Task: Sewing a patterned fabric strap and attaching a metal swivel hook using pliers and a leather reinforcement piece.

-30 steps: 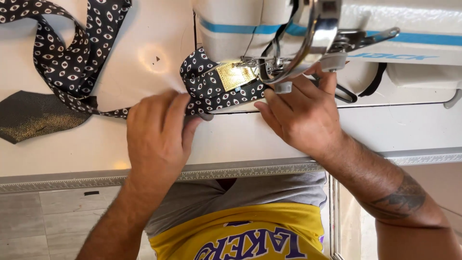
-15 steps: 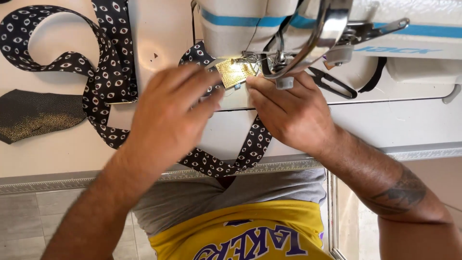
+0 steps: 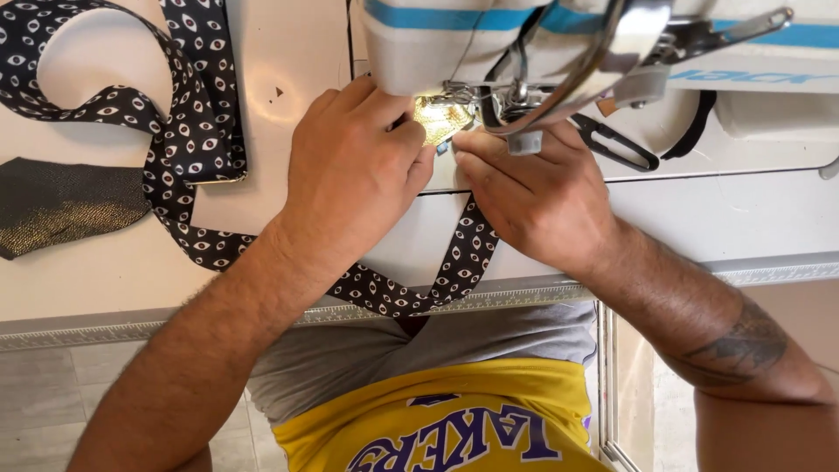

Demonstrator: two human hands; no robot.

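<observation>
The left hand (image 3: pixel 354 170) lies palm down with its fingers curled close together, its grip pressing the patterned fabric strip (image 3: pixel 197 140) flat beside the lit needle plate (image 3: pixel 440 120); whether the fingertips pinch the cloth or only pin it cannot be told, as the hand hides them. The right hand (image 3: pixel 537 192) comes in from 4 o'clock, fingers bent and nearly closed, its tips meeting the left hand's at the needle plate under the sewing machine head (image 3: pixel 559 44). Both forearms slant up from the bottom edge toward 12 o'clock. The strip, black with small white eye-like marks, emerges below the hands, dips over the front edge of the surface (image 3: pixel 105 280) at 6 o'clock, then runs toward 9 o'clock and loops at 10 o'clock. A dark glittery fabric piece (image 3: pixel 61 210) lies at 9 o'clock, just beside the strip.
</observation>
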